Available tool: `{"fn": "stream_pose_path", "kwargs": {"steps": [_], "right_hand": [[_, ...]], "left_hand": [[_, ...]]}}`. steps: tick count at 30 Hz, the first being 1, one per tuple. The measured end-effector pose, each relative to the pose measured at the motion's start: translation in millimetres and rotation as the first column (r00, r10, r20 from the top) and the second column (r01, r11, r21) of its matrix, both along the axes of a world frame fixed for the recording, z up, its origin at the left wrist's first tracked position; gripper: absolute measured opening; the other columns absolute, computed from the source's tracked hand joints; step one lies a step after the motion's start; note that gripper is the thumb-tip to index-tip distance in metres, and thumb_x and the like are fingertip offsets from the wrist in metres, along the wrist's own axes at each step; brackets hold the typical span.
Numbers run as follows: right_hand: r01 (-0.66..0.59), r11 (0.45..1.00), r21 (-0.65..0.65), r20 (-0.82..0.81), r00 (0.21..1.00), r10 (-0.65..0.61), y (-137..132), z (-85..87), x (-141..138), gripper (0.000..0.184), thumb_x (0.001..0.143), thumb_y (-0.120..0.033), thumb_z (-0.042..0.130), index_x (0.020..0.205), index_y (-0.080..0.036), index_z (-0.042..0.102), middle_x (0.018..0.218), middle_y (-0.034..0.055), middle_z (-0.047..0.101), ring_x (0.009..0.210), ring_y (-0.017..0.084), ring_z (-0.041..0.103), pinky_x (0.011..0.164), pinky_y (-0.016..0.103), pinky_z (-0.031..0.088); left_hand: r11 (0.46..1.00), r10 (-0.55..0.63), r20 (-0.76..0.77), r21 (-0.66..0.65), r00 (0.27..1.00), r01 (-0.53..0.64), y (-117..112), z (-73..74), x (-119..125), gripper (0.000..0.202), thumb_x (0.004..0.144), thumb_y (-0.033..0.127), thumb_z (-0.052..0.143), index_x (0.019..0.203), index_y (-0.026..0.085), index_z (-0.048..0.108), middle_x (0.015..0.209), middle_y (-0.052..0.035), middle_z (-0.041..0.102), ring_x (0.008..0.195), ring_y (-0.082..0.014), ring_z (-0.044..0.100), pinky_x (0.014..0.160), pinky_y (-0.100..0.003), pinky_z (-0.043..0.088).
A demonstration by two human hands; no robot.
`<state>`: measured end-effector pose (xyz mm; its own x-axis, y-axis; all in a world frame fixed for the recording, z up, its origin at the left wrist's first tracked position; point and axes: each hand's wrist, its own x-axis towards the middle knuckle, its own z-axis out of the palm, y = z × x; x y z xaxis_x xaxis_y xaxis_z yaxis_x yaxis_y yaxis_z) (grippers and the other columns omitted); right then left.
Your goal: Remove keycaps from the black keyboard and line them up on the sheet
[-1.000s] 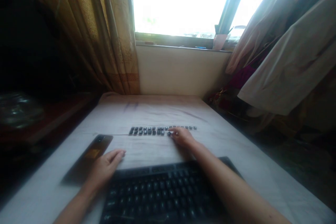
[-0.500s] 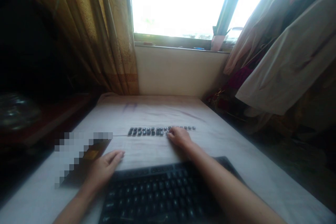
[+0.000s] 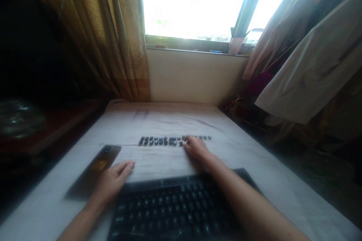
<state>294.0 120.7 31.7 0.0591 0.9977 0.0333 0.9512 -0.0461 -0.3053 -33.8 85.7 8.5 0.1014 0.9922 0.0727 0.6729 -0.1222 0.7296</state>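
Observation:
A black keyboard point(image 3: 175, 207) lies at the near edge of a table covered in white cloth point(image 3: 169, 120). Beyond it, several loose black keycaps point(image 3: 161, 141) sit in two rows. My right hand point(image 3: 196, 147) reaches over the keyboard, fingertips pinched at the right part of the keycap rows. My left hand point(image 3: 113, 180) rests flat, fingers stretched out, at the keyboard's top left corner, beside a dark phone point(image 3: 96, 169).
A bright window point(image 3: 195, 3) with a sill stands behind the table, with brown curtains point(image 3: 113, 34) to its left. Hanging cloth and clothes point(image 3: 308, 56) crowd the right side. A dark shelf with a shiny object point(image 3: 19, 116) is on the left.
My right hand's fingertips shifted slightly along the keycap rows. The left hand stayed where it was.

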Motion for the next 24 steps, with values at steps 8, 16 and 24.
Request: {"fn": "stream_pose_path", "kwargs": {"steps": [8, 16, 24], "right_hand": [[-0.062, 0.998, -0.009, 0.023, 0.998, 0.062, 4.0, 0.1, -0.6, 0.029, 0.084, -0.024, 0.057, 0.111, -0.028, 0.067, 0.101, 0.0016, 0.072, 0.093, 0.018, 0.064, 0.079, 0.025, 0.043], [-0.072, 0.997, -0.018, 0.069, 0.995, 0.073, 7.3, 2.9, -9.3, 0.027, 0.088, -0.030, 0.052, 0.109, -0.024, 0.069, 0.111, 0.0057, 0.070, 0.101, 0.021, 0.062, 0.085, 0.027, 0.043], [-0.094, 0.995, -0.017, 0.084, 0.992, 0.095, 9.6, 0.9, -9.5, 0.030, 0.089, -0.031, 0.049, 0.111, -0.022, 0.068, 0.114, 0.0082, 0.069, 0.105, 0.022, 0.062, 0.087, 0.029, 0.044]], "left_hand": [[1.000, 0.011, 0.001, 0.006, 1.000, -0.011, 2.2, -1.7, -0.1, 0.041, 0.078, 0.055, 0.052, 0.092, 0.024, 0.075, 0.097, -0.0051, 0.076, 0.094, -0.0274, 0.069, 0.085, -0.034, 0.052], [1.000, -0.001, 0.007, 0.025, 1.000, 0.001, 2.0, -4.3, -1.5, 0.041, 0.079, 0.054, 0.052, 0.093, 0.024, 0.075, 0.098, -0.0055, 0.076, 0.094, -0.0275, 0.069, 0.086, -0.035, 0.053], [0.999, 0.007, -0.010, 0.053, 1.000, -0.007, 2.0, -4.9, -0.8, 0.039, 0.080, 0.054, 0.051, 0.092, 0.025, 0.075, 0.096, -0.0039, 0.077, 0.093, -0.0261, 0.070, 0.082, -0.032, 0.054]]}}
